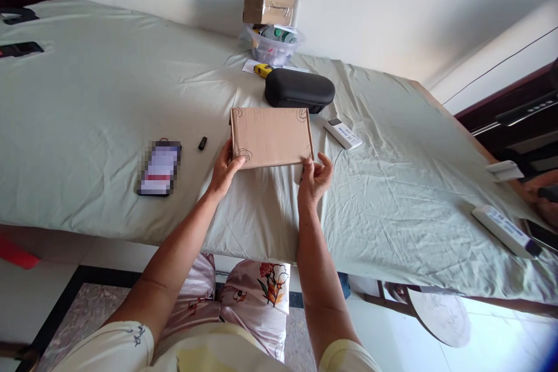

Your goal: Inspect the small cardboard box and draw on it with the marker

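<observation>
A flat brown cardboard box (272, 138) with dark curved pen lines in its corners is held between my hands, tilted toward me. My left hand (227, 170) grips its left side, thumb on the top face near the lower left corner and fingers hidden behind. At the lower right corner, my right hand (316, 179) has its thumb against the box and its other fingers curled. A small dark thing shows beside the right palm; I cannot make out what it is. Left of the box lie a small black cap-like piece (203, 143) and a phone (159, 168) with a blurred screen.
Behind the box lies a black hard case (299, 88), with a yellow tool (263, 70) and a plastic tub (275, 49) under another carton (269, 6). A white labelled pack (343, 133) lies to the right. Another person's hand (543, 193) shows at the right edge, near a second white pack (505, 231).
</observation>
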{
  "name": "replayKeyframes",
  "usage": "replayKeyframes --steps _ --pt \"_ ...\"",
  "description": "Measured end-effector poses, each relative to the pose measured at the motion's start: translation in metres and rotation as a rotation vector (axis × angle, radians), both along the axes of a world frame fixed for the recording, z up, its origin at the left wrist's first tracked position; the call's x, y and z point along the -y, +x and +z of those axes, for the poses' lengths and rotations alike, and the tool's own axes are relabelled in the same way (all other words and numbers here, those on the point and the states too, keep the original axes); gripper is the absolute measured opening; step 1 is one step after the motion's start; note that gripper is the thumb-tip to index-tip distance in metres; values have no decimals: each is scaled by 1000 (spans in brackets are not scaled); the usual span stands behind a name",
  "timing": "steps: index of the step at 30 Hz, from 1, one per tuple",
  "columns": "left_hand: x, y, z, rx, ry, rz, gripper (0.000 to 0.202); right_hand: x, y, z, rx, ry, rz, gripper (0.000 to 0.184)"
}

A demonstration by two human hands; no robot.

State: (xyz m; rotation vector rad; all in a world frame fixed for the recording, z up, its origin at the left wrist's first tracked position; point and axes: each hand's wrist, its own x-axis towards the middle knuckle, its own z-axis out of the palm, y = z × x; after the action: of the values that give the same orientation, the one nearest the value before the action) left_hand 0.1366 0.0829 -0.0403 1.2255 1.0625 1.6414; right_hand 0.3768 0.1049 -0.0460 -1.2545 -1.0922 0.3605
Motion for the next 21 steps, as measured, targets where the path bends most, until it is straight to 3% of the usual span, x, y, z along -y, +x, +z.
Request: replayKeyframes --steps 5,8,11,15,21 --pt "1 0 1 -20 7 -30 78 -6 5 1 -43 19 -14 36" --pt "3 1 -1 -62 11 1 80 -6 3 2 -73 35 49 35" --pt "4 1 -3 -102 23 71 90 -3 1 4 -96 20 118 37" --pt "4 1 -4 -158 39 82 105 -1 -2 7 -123 15 102 40" --pt "5 0 3 -113 3 140 95 2 -6 11 -146 27 179 44"
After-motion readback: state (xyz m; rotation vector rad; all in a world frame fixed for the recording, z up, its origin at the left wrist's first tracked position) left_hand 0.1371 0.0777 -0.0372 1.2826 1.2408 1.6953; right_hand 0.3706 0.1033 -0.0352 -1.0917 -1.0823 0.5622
